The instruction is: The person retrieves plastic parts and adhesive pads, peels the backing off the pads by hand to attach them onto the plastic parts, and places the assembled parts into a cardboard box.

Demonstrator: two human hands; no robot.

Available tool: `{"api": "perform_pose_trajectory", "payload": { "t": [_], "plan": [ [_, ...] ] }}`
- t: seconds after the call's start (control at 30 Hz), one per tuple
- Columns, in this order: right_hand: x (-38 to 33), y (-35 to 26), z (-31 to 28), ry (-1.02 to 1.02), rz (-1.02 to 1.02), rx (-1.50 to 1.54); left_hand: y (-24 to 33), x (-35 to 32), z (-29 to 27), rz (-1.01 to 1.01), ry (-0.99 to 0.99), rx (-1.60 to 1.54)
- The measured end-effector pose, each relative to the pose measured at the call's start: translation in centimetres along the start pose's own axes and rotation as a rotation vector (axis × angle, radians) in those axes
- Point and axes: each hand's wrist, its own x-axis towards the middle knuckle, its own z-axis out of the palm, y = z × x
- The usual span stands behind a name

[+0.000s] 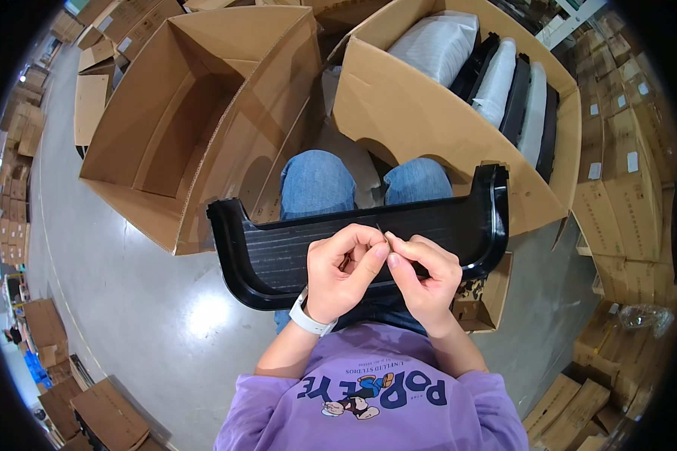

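Black plastic panel [271,259], long and shallow with two rounded ends, lies across the seated person's thighs, its upturned ends pointing away from the body toward the knees, which are in blue jeans [317,180]. Above the middle of it the two hands meet. Thumb and forefinger of the left hand [337,274] press together at the tips, and those of the right hand [429,282] do the same just beside them; between them they pinch a thin piece [385,234], too small and too covered to identify. Which hand bears more of it I cannot tell. A white wristband [310,319] circles the left wrist, and a purple T-shirt [399,428] fills the lower edge. Beyond the knees, toward the left, an open carton [252,143] shows its bare brown inside; on the right stands another open box [414,109], packed with white-wrapped pieces [496,83] and black parts [514,101] set on edge in a row. Near the right forearm, partly behind the panel's edge, sits a small cardboard box [496,301] with small dark bits [472,289] in it. Stacked cartons [630,180] line the right side of the grey floor [165,331].
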Motion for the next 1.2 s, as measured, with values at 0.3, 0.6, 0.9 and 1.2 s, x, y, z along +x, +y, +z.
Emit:
{"api": "perform_pose_trajectory", "payload": {
  "t": [0.3, 0.6, 0.9, 1.2],
  "plan": [
    [0.0, 0.3, -0.5, -0.036, -0.161, -0.302, 0.0, -0.4, 0.6, -0.007, 0.002, 0.179],
    [-0.5, 0.9, -1.9, -0.146, 0.352, 0.179, -0.6, 0.2, -0.3, 0.004, -0.151, 0.108],
    [-1.9, 1.5, -4.7, 0.034, 0.298, -0.221, -2.3, 0.1, -3.3, -0.120, 0.058, -0.213],
    [-4.0, 3.6, -4.3, -0.205, -0.276, -0.784, -3.7, -1.2, -5.3, -0.277, 0.216, -0.796]
  ]
}}
